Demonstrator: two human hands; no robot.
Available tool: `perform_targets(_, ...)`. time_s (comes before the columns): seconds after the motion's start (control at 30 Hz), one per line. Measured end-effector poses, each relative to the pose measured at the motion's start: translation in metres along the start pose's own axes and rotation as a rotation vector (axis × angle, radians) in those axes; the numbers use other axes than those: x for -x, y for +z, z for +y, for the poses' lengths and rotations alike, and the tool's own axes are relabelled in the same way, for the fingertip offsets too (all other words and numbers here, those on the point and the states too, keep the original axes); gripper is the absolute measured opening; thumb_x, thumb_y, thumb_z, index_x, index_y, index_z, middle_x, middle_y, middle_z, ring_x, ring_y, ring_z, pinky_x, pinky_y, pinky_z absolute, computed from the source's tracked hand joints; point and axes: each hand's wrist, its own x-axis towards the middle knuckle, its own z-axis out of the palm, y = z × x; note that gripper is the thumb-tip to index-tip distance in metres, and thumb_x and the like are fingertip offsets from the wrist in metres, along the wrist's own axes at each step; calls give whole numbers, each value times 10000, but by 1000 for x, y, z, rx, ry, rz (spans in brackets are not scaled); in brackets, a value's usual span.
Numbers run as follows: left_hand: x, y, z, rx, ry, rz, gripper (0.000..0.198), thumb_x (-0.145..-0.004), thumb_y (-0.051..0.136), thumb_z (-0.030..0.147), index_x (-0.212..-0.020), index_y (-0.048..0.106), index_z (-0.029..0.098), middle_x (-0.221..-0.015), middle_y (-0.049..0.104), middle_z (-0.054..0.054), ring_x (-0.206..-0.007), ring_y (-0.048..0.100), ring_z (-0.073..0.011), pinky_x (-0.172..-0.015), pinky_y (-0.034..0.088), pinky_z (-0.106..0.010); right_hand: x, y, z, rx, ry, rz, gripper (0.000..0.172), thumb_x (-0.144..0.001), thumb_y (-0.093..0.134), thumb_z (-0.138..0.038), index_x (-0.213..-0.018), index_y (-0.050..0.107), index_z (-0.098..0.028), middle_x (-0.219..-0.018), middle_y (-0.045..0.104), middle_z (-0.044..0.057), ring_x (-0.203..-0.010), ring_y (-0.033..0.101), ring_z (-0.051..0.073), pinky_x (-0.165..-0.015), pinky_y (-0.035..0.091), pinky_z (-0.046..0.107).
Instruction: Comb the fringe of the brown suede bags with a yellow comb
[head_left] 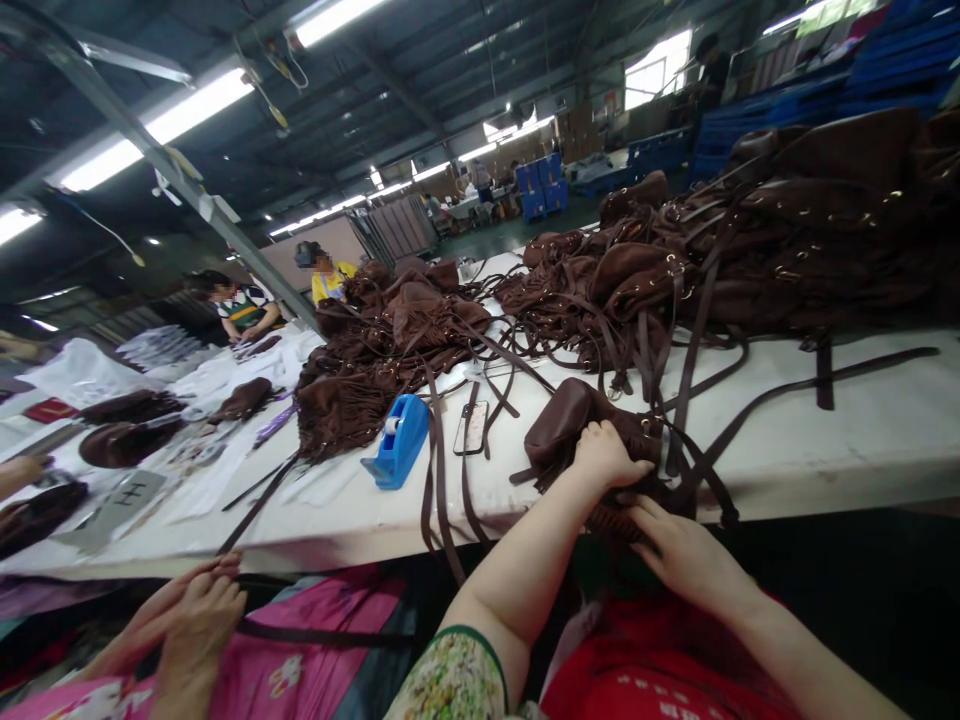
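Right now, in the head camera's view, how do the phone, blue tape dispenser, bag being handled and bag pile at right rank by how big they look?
1. Bag pile at right
2. Bag being handled, nearer the camera than the pile
3. Blue tape dispenser
4. Phone

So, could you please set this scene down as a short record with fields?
Left hand: on top of the brown bag
Right hand: at the bag's near side
Tape dispenser: blue, on the white table
Phone: beside the dispenser, among loose straps
Bag piles: beyond the phone and to the right
Co-worker's hands: at the left, holding a dark strap
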Motion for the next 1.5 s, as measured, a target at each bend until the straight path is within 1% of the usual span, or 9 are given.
perform_targets(0.33,-7,7,7,121,-78,-1,405,-773,545,226,-1111,632,22,-1239,541,-264,-1138,555,-317,-960,463,-397,-13,-1,-9,204,14,16,123,-863,511,-191,-932,612,-205,-991,630,63,-706,657,187,-556,440,291)
perform_targets(0.43,-12,-1,-7,254,-40,-67,329,-819,472,160,-1062,675,69,-1116,645,-191,-1056,605,-252,-945,462,-338,-10,-10,8,298,35,7,139,-895,488,-231,-805,590,-205,-856,618,43,-680,640,185,-543,413,296)
perform_targets(0.57,-11,-9,-24,420,34,-138,283,-853,474,229,-1032,679,149,-968,699,-46,-872,625,-146,-759,488,-220,-3,-25,38,321,66,-6,141,-871,518,-258,-775,610,-212,-855,642,48,-743,642,206,-595,435,304)
perform_targets(0.77,3,4,-34,599,40,-122,223,-825,507,237,-929,673,132,-847,675,-28,-771,599,-133,-721,481,-226,5,-46,35,-87,110,-196,199,-841,597,-380,-947,699,-246,-1085,700,41,-875,674,231,-767,514,329)
perform_targets(0.93,12,11,-26,582,-124,38,418,-795,571,370,-1124,585,112,-1075,661,-126,-982,624,-231,-884,489,-314,14,-70,17,-519,202,-322,342,-793,669,-483,-995,733,-214,-1013,745,65,-907,678,266,-835,537,350)
perform_targets(1.03,12,9,-13,450,-170,42,667,-703,655,516,-1195,534,83,-1147,631,-195,-1046,625,-312,-892,509,-373,14,-84,15,-626,375,-190,363,-735,725,-513,-883,731,-181,-735,726,60,-617,647,208,-592,542,303)
perform_targets(1.17,7,4,-4,351,-128,-56,549,-635,699,278,-1132,592,69,-1131,635,-226,-1037,636,-335,-856,532,-384,8,-94,16,-749,506,178,352,-726,736,-515,-752,666,-171,-427,484,-41,-378,426,107,-362,344,228)
perform_targets(1.3,5,2,-14,435,-89,-113,430,-662,648,202,-1071,635,69,-1077,665,-213,-997,655,-318,-826,536,-360,4,-87,23,-793,588,368,364,-697,775,-476,-839,653,-164,-474,509,-47,-388,419,97,-347,316,213)
perform_targets(1.5,2,5,-27,599,-44,-105,345,-731,587,195,-1047,639,67,-1091,671,-177,-992,641,-261,-859,500,-303,-13,-53,30,-565,504,328,606,-611,790,-501,-1094,662,-159,-927,734,88,-760,685,243,-655,564,333)
